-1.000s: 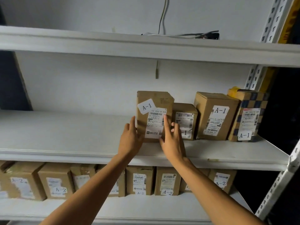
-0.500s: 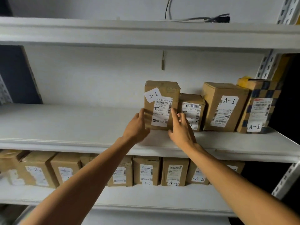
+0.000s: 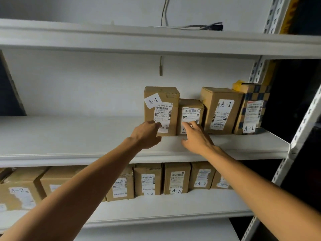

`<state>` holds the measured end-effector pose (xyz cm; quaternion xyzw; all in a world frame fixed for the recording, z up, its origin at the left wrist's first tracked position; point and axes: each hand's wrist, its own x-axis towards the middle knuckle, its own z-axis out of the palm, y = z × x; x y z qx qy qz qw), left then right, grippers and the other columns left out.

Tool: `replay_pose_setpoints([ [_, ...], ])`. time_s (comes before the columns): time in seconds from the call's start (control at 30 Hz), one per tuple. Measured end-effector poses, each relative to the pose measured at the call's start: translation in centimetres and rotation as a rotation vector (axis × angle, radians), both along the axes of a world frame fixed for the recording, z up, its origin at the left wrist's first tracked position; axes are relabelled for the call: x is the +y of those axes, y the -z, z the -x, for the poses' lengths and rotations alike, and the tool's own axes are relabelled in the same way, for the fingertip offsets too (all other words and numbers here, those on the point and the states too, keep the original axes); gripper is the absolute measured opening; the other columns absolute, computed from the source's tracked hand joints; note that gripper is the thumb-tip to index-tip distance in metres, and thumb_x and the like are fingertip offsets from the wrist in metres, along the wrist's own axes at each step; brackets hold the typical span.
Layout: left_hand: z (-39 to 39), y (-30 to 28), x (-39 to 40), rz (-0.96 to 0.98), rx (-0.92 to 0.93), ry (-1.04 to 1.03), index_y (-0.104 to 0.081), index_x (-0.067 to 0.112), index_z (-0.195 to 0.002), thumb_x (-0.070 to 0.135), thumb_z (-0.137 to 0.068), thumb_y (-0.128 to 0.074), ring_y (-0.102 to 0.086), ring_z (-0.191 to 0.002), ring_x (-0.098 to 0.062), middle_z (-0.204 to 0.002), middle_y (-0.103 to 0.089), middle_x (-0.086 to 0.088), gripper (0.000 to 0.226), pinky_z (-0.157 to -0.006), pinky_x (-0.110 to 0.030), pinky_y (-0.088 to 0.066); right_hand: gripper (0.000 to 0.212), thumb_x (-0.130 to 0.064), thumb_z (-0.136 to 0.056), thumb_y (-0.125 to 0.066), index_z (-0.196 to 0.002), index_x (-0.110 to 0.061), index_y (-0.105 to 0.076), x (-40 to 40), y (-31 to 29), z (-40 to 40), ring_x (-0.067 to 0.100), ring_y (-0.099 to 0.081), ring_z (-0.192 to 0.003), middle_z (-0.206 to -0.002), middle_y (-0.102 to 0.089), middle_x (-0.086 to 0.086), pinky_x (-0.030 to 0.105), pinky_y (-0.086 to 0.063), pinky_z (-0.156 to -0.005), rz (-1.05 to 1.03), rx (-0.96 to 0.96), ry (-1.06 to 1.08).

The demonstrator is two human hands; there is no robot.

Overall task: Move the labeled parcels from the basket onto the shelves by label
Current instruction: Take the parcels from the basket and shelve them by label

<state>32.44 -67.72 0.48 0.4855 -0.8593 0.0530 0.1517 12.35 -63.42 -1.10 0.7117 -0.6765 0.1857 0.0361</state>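
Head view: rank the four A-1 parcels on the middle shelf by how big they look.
1. Second-from-right parcel, largest, though the leftmost parcel looks nearly alike.
2. Checkered parcel, partly hidden, so unsure.
3. Short parcel, clearly smallest.

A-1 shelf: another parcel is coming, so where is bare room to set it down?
The middle shelf lies bare from its left end up to the tall A-1 parcel, by the left hand. To the right it is crowded: four parcels side by side to the upright post. The front strip, where the right hand hovers, is narrow.
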Motion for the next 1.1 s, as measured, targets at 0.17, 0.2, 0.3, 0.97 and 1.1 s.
replay_pose_setpoints([
  [0.17,3.5,-0.8,0.8,-0.02,-0.005,0.165,-0.051,0.015,-0.137,0.032,-0.091,-0.065,-0.057,-0.116,-0.028,-0.137,-0.055,-0.01,0.051,-0.089,-0.038,-0.054,0.054,-0.03,-0.089,-0.065,-0.136,-0.014,-0.045,3.5,-1.4,2.4,0.03,-0.042,-0.124,-0.137,-0.037,0.008,0.038,-0.043,-0.1,-0.032,0.012,0.165],
  [0.2,4.3,-1.2,1.0,-0.029,0.001,0.198,-0.049,0.016,-0.14,0.032,-0.091,-0.066,-0.057,-0.118,-0.028,-0.138,-0.054,-0.009,0.054,-0.091,-0.038,-0.053,0.053,-0.029,-0.09,-0.066,-0.137,-0.013,-0.045,4.4,-1.6,3.0,0.03,-0.041,-0.126,-0.138,-0.036,0.009,0.034,-0.041,-0.099,-0.032,0.002,0.199],
  [0.3,7.1,-2.0,2.0,-0.06,-0.016,0.27,-0.04,0.017,-0.146,0.033,-0.092,-0.065,-0.051,-0.127,-0.028,-0.146,-0.047,-0.009,0.063,-0.098,-0.039,-0.05,0.052,-0.029,-0.092,-0.065,-0.137,-0.015,-0.045,7.9,-2.2,4.9,0.03,-0.041,-0.128,-0.14,-0.035,0.008,0.035,-0.039,-0.098,-0.012,0.0,0.331],
  [0.97,24.9,2.5,28.1,-0.25,-0.121,1.01,-0.034,0.017,-0.15,0.034,-0.087,-0.067,-0.041,-0.134,-0.034,-0.149,-0.04,-0.011,0.074,-0.111,-0.047,-0.039,0.06,-0.042,-0.088,-0.064,-0.139,-0.016,-0.046,42.4,2.0,10.1,0.037,-0.046,-0.124,-0.134,-0.045,0.012,0.046,-0.045,-0.1,-0.136,0.012,1.165],
  [1.1,28.3,3.8,37.1,-0.291,-0.15,1.189,-0.038,0.015,-0.148,0.031,-0.089,-0.065,-0.039,-0.136,-0.033,-0.148,-0.042,-0.01,0.067,-0.111,-0.046,-0.038,0.062,-0.042,-0.093,-0.058,-0.146,-0.017,-0.039,52.6,5.2,9.7,0.034,-0.038,-0.134,-0.147,-0.038,0.011,0.046,-0.038,-0.106,-0.165,-0.053,1.334],
])
